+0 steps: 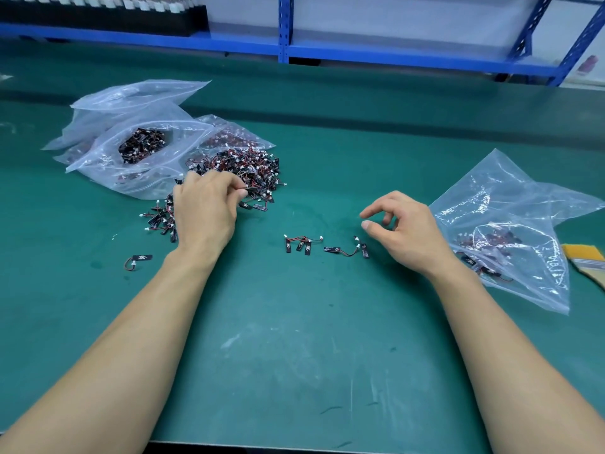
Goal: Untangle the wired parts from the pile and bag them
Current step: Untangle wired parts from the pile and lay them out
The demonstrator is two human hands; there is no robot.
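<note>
Head view, looking down across a green desk (294, 339). Pinching a wired part (250, 190) between thumb and fingertips with the left grip (206, 208), right at the near edge of the pile (252, 165). Covering some of that pile's near-left spill with the back of the same hand.

Hovering the right grip (406, 231) low over the desk, well apart from the pile. Keeping it released: fingers loosely curled, thumb and forefinger parted, grasping nothing.

Lying loose on the desk between the two hands: a cluster of three parts (299, 244) with wires crossing, and just beside it a linked pair (347, 249), close under the right thumb. Sitting alone near the left forearm, a single part (139, 258) with its wire curled.

Resting just right of the right wrist, a clear bag (510, 204) with a handful of parts showing through. Slumping behind the pile on the left, several filled bags (131, 142), one gaping and showing dark parts inside.

Peeking in at the right edge, a yellow brush (586, 260). Running along the back, blue shelving (284, 27).
</note>
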